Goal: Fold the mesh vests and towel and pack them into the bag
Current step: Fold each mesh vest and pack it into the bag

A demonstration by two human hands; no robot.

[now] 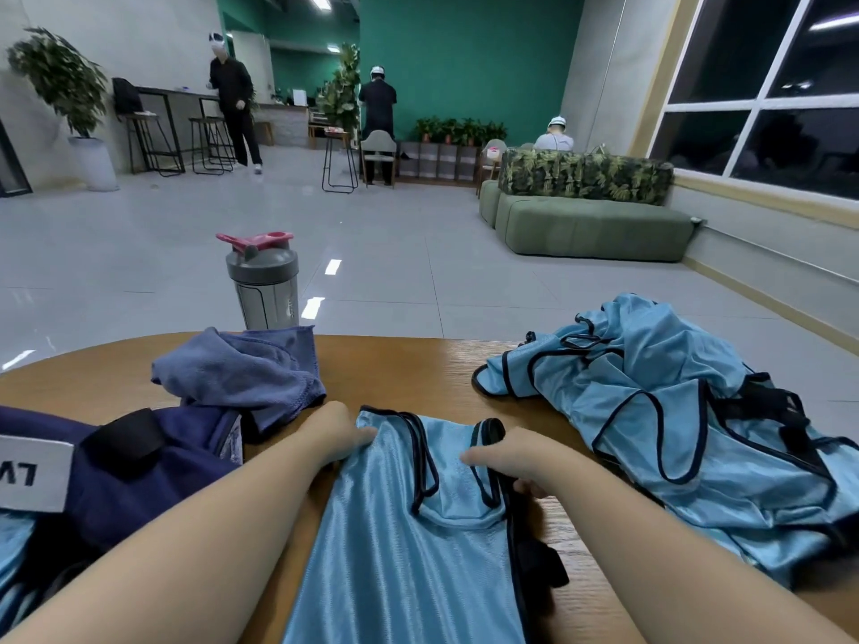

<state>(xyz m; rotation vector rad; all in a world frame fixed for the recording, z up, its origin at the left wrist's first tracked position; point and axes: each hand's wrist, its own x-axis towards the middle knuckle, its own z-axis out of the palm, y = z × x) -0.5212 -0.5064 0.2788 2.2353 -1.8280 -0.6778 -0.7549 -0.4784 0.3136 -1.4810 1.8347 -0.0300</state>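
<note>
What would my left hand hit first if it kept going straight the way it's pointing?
Probably the towel. The left hand grips the vest at its top corner and points away from you, slightly right; the towel's near edge lies just beyond it, though depth is unclear.

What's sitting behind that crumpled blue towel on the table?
A grey shaker bottle with a pink flip lid stands right behind the towel. The towel hides the bottle's base, so what the bottle stands on cannot be seen.
</note>
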